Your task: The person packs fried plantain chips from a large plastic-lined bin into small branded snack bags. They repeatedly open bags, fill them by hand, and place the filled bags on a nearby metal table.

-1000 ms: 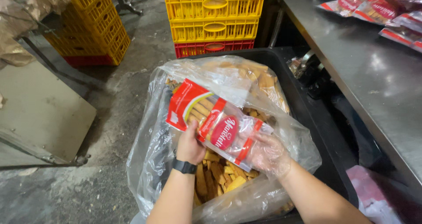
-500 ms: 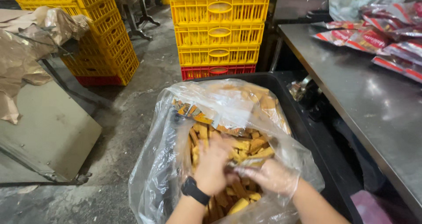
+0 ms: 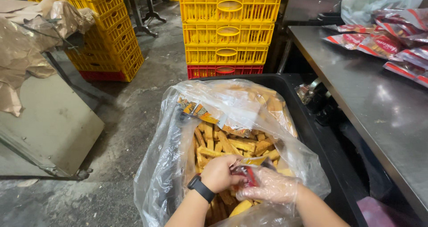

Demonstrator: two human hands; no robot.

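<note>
Both hands meet inside a large clear plastic bag (image 3: 178, 164) of golden biscuit sticks (image 3: 227, 144), lining a black bin (image 3: 312, 124). The bare left hand (image 3: 218, 173) and gloved right hand (image 3: 267, 189) each close fingers on a small red-and-clear packet (image 3: 247, 173), just above the sticks. The packet looks light, crinkly and slippery, its contents brittle; its edges seem safest to grip.

A crumpled red-and-clear packet (image 3: 248, 173) sits mostly hidden between the left hand (image 3: 219, 172) and gloved right hand (image 3: 269, 188); its contents cannot be made out. Both forearms run off the bottom edge, and red packets (image 3: 387, 42) on the steel table (image 3: 370, 98) are cropped at right.
</note>
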